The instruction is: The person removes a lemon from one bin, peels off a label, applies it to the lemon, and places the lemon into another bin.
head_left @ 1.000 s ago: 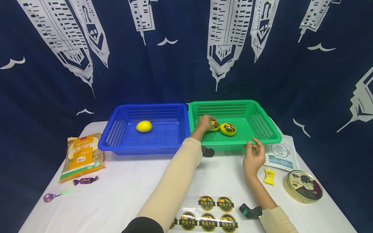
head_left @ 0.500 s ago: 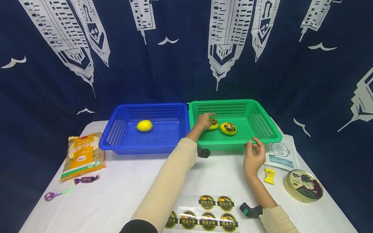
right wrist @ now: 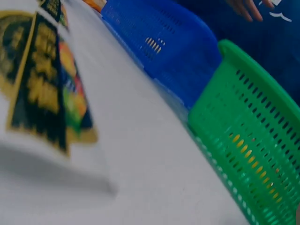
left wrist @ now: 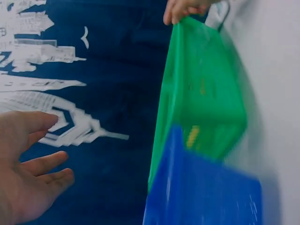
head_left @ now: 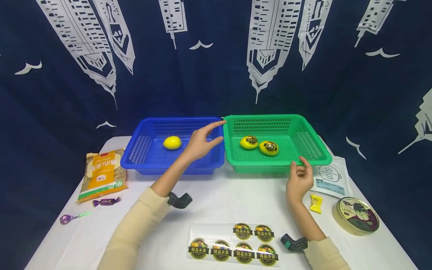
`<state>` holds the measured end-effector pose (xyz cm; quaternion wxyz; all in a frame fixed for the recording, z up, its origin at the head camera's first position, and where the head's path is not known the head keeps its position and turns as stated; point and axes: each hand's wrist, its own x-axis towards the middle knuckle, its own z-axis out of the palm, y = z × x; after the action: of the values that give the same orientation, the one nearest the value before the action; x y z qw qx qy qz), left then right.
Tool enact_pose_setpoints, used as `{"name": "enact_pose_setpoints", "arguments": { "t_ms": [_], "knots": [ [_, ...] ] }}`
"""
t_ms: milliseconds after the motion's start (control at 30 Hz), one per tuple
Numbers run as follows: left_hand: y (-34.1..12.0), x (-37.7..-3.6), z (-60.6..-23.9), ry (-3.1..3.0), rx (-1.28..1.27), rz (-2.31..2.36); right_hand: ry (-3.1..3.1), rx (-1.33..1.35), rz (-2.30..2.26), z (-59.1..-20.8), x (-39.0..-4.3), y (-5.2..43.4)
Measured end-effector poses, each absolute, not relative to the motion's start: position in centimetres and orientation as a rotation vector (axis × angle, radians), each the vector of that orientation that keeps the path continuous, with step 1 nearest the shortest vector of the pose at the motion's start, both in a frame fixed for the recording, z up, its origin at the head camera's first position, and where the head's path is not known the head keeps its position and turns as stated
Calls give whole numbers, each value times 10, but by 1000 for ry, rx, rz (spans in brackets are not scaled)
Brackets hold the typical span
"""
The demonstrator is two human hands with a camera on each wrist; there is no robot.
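Observation:
My left hand (head_left: 216, 132) hovers open above the right end of the blue basket (head_left: 135, 157), fingers spread and holding nothing; its bare palm (left wrist: 23, 178) shows in the left wrist view. A plain yellow lemon (head_left: 172, 142) lies in that basket. Two lemons with dark round stickers (head_left: 249, 142) (head_left: 269, 147) lie side by side in the green basket (head_left: 317, 148). My right hand (head_left: 299, 167) rests at the green basket's front rim, fingers loosely curled, one fingertip on the edge. A clear sheet of round fruit stickers (head_left: 236, 245) lies near the table's front.
At the left lie a yellow snack bag (head_left: 102, 174), a purple candy (head_left: 106, 201) and a purple lollipop (head_left: 71, 217). At the right are a white packet (head_left: 329, 176), a small yellow candy (head_left: 315, 203) and a round tin (head_left: 356, 220). A dark printed curtain hangs behind.
My left hand let go of a stickered lemon in the green basket and moved left, over the blue basket. The right hand stayed at the green rim.

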<state>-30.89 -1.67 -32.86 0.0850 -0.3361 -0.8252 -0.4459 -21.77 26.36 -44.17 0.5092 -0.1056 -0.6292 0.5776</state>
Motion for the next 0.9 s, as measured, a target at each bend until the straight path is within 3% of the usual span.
{"name": "enact_pose_setpoints", "arguments": {
  "t_ms": [200, 433, 567, 700, 900],
  "knots": [
    [-98, -269, -344, -2105, -762, -1471, -1518, -136, 1368, -420, -223, 239],
    [-147, -242, -392, -1793, 29, -1592, -1604, 181, 1354, -379, -245, 184],
    [-152, -239, -415, -1781, 317, -1685, -1656, 337, 1380, -360, -274, 147],
    [-152, -243, -427, -1800, 390, -1874, -1715, 443, 1455, -351, -311, 108],
    [-148, -254, -437, -1512, 278, -2209, -2002, 499, 1468, -338, -354, 54]
  ]
}}
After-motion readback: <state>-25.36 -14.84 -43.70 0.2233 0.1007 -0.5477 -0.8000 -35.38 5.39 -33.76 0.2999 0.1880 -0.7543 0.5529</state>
